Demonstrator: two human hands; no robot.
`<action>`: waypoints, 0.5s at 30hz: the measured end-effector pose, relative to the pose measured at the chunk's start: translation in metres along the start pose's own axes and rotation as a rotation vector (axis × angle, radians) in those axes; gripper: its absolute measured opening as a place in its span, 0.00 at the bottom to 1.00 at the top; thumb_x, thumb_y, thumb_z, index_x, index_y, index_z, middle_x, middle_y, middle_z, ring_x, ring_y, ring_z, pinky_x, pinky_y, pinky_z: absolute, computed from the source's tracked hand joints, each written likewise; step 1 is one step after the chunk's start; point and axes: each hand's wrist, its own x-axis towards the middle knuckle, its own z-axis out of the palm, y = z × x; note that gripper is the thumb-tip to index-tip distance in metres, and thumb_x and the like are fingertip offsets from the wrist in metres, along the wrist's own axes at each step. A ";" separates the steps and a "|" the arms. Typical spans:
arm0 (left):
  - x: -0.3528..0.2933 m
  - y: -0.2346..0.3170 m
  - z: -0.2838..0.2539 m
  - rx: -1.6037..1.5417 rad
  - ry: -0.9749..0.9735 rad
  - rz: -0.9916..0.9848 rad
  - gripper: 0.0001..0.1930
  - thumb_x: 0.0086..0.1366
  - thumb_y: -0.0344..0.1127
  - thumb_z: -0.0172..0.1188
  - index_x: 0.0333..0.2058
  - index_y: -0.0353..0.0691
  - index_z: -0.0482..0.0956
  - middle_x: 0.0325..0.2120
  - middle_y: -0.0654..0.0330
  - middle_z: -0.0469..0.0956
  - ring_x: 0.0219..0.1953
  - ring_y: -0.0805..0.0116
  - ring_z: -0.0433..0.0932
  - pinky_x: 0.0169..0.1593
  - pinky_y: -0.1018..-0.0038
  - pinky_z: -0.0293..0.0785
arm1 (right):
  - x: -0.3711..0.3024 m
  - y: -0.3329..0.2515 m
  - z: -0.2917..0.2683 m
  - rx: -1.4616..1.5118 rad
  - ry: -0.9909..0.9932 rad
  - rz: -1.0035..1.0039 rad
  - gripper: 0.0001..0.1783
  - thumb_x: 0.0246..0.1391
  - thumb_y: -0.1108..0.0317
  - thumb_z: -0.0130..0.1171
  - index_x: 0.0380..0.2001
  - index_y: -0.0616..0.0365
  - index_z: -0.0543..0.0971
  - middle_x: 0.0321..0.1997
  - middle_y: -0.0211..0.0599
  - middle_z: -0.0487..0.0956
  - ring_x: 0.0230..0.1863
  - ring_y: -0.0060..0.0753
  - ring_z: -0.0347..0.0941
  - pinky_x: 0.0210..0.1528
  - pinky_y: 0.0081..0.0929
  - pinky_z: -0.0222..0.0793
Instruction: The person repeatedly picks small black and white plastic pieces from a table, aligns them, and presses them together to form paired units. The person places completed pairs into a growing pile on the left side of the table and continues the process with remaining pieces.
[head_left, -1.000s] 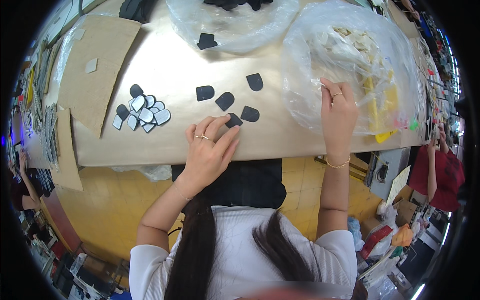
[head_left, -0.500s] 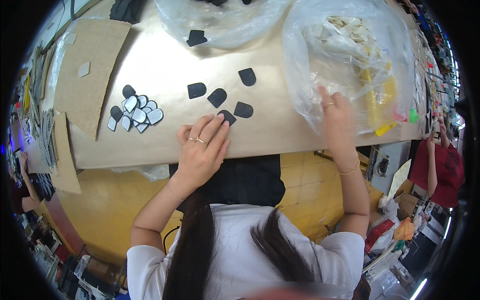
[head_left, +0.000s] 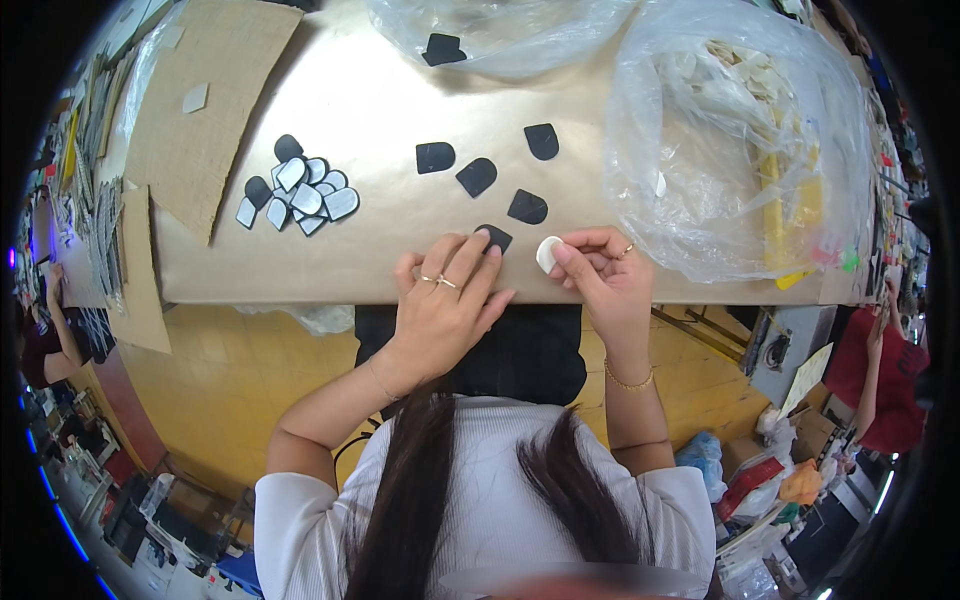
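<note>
Near the front edge of the table [head_left: 380, 240], my left hand [head_left: 447, 290] lies with its fingers stretched out. Its fingertips rest on a black round-ended piece [head_left: 497, 238], partly covering it. Just to the right, my right hand [head_left: 608, 275] pinches a small white piece [head_left: 547, 254] with a rounded edge between thumb and fingers. Beyond the hands lie several more black pieces of the same shape, among them a near one [head_left: 528, 206] and a far one [head_left: 541, 141]. A pile of white-faced pieces with dark borders [head_left: 307, 199] sits to the left.
A clear plastic bag [head_left: 640, 190] holding pale pieces stands at the right, with something yellow [head_left: 770, 200] by it. Another clear bag [head_left: 510, 50] lies at the back, dark pieces [head_left: 443, 50] at its edge. Cardboard [head_left: 200, 120] covers the left side. Other people are at both far sides.
My right hand has come back from the bag at the right to beside my left hand, now with the white piece in its fingers. My left hand stays on the black piece.
</note>
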 end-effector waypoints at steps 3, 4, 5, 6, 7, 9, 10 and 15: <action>0.009 -0.008 0.003 -0.101 0.022 0.082 0.22 0.56 0.35 0.71 0.49 0.36 0.80 0.51 0.56 0.77 0.54 0.56 0.76 0.54 0.61 0.66 | 0.004 0.001 0.000 0.007 0.004 0.014 0.07 0.61 0.76 0.65 0.39 0.70 0.80 0.36 0.39 0.85 0.36 0.21 0.82 0.38 0.17 0.78; 0.012 -0.013 0.003 -0.160 0.018 0.105 0.21 0.56 0.33 0.70 0.48 0.35 0.80 0.51 0.55 0.77 0.53 0.55 0.76 0.53 0.60 0.69 | 0.004 0.002 0.001 0.024 -0.002 -0.003 0.07 0.61 0.76 0.65 0.39 0.70 0.81 0.36 0.39 0.85 0.36 0.21 0.82 0.38 0.17 0.79; 0.014 -0.016 0.004 -0.229 0.013 0.121 0.19 0.57 0.31 0.68 0.48 0.34 0.80 0.51 0.54 0.78 0.53 0.54 0.77 0.53 0.59 0.72 | 0.004 0.003 0.003 0.048 0.007 -0.006 0.07 0.60 0.76 0.65 0.39 0.70 0.81 0.36 0.39 0.85 0.36 0.21 0.82 0.38 0.17 0.79; 0.016 -0.018 0.004 -0.229 -0.010 0.160 0.19 0.57 0.29 0.67 0.48 0.33 0.80 0.51 0.53 0.77 0.54 0.53 0.77 0.54 0.59 0.73 | 0.004 0.004 0.004 0.078 0.006 -0.021 0.07 0.60 0.76 0.65 0.39 0.70 0.81 0.36 0.39 0.85 0.36 0.21 0.83 0.38 0.17 0.79; 0.016 -0.019 0.003 -0.241 -0.033 0.191 0.18 0.57 0.28 0.66 0.48 0.32 0.80 0.51 0.53 0.77 0.54 0.53 0.77 0.55 0.58 0.74 | 0.004 0.005 0.004 0.066 0.012 0.003 0.07 0.60 0.76 0.65 0.39 0.70 0.81 0.35 0.39 0.85 0.35 0.21 0.83 0.37 0.17 0.80; 0.019 -0.023 0.002 -0.273 -0.071 0.265 0.18 0.57 0.26 0.64 0.48 0.31 0.80 0.51 0.52 0.77 0.55 0.51 0.76 0.57 0.57 0.74 | 0.003 0.006 0.003 0.048 0.009 0.037 0.06 0.60 0.77 0.65 0.38 0.70 0.81 0.35 0.39 0.85 0.35 0.22 0.83 0.37 0.17 0.80; 0.020 -0.026 0.002 -0.293 -0.086 0.306 0.19 0.56 0.25 0.63 0.48 0.30 0.80 0.51 0.51 0.77 0.55 0.51 0.76 0.58 0.56 0.74 | 0.003 0.006 0.003 0.027 0.008 0.045 0.06 0.60 0.76 0.66 0.38 0.69 0.81 0.34 0.38 0.85 0.34 0.22 0.83 0.37 0.17 0.80; 0.017 -0.034 -0.004 -0.239 -0.050 0.326 0.20 0.55 0.25 0.63 0.49 0.35 0.81 0.51 0.55 0.76 0.54 0.55 0.75 0.56 0.57 0.72 | 0.005 0.003 0.006 -0.099 0.021 0.135 0.07 0.59 0.73 0.68 0.35 0.67 0.82 0.29 0.34 0.84 0.31 0.18 0.82 0.32 0.14 0.76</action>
